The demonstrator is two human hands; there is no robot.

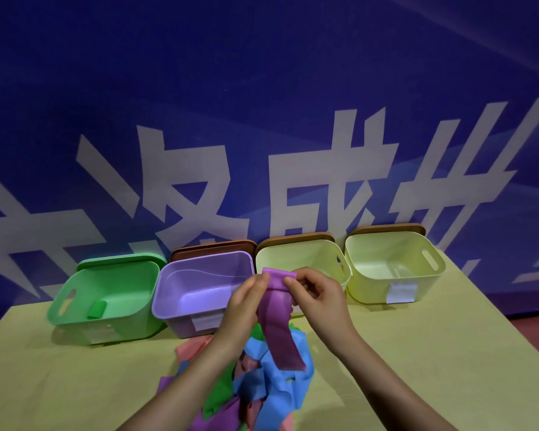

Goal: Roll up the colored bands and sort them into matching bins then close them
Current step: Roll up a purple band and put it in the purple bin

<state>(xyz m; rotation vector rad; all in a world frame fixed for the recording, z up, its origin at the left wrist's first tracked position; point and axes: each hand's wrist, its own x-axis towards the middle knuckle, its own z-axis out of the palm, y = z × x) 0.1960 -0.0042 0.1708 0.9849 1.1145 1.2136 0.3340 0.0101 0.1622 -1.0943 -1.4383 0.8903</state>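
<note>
Purple band (279,315) in both hands, a person works above a yellow-green table (417,353): the left hand (246,303) pinches the band's upper left edge between thumb and fingertips, while the right hand (316,293) has its fingers curled over the upper right edge, where the top of the strip is folded over. The rest of the band hangs down, its free end over a loose pile of bands (252,387) in blue, green, pink and purple, lying on the table between the forearms. Four open bins stand in a row at the table's far edge: a green bin (75,309) with one rolled green band (96,309) inside, a purple bin (175,309) just behind the hands, and two pale yellow bins (274,256) (417,284). Lids lean behind them, green (122,259) at left, brown (212,245) behind the others. A blue banner (262,88) with large white characters fills the background.
</note>
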